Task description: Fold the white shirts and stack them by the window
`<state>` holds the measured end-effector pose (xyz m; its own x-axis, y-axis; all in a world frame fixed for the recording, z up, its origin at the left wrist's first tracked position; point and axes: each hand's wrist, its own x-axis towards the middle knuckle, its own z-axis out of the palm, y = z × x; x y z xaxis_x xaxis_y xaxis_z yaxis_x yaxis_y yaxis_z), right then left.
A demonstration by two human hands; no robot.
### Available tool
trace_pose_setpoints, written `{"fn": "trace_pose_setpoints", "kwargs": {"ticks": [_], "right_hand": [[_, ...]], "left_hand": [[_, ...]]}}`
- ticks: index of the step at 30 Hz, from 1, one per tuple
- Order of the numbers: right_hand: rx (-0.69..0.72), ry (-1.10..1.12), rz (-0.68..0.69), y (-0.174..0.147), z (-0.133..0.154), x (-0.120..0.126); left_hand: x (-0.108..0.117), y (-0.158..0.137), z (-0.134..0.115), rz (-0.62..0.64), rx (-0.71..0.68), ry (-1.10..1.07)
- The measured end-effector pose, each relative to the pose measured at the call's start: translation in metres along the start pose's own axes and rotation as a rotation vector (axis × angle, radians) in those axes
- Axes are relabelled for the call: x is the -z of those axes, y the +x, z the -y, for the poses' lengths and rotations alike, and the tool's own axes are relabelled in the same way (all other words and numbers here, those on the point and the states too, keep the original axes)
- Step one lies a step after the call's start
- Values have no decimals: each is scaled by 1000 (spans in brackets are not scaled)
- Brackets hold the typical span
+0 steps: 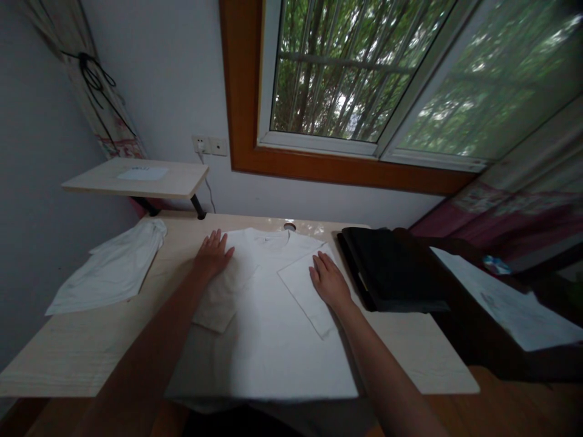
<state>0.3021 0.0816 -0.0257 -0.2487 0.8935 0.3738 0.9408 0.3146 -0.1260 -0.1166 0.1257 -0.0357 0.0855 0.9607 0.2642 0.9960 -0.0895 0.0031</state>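
Note:
A white T-shirt [268,328] lies spread on the light wooden desk, its collar toward the wall and its lower edge at the desk's front edge. Both sleeves are folded inward over the body. My left hand [212,254] rests flat at the shirt's left shoulder, fingers stretched out. Opposite it, my right hand [328,280] lies flat on the right sleeve [303,291], fingers extended. Part of the left sleeve [223,303] is shaded by my left arm.
Another white garment [113,264] lies at the desk's [410,352] left. Black folded items [392,267] sit on the right. A raised shelf [136,176] stands at the back left, below a socket [209,145]. A paper sheet [505,297] lies on a dark surface farther right.

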Motion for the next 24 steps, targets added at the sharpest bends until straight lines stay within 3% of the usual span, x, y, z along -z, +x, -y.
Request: {"fn": "trace_pose_setpoints", "kwargs": {"ticks": [5,10,16,24], "right_hand": [[-22,9,-15,-1,0,1],[-17,24,-59,-5,2,8],[-3,-24,-75,-13,5,23],[-7,-102,-51,-32,6,38]], "left_hand": [[4,-3,-1,-90,-25,-59],[29,-16,-5,-261,-127,-142],[52,-47,-12,-164,-172,-124],[60,-117,-18,-180,-131,-149]]}}
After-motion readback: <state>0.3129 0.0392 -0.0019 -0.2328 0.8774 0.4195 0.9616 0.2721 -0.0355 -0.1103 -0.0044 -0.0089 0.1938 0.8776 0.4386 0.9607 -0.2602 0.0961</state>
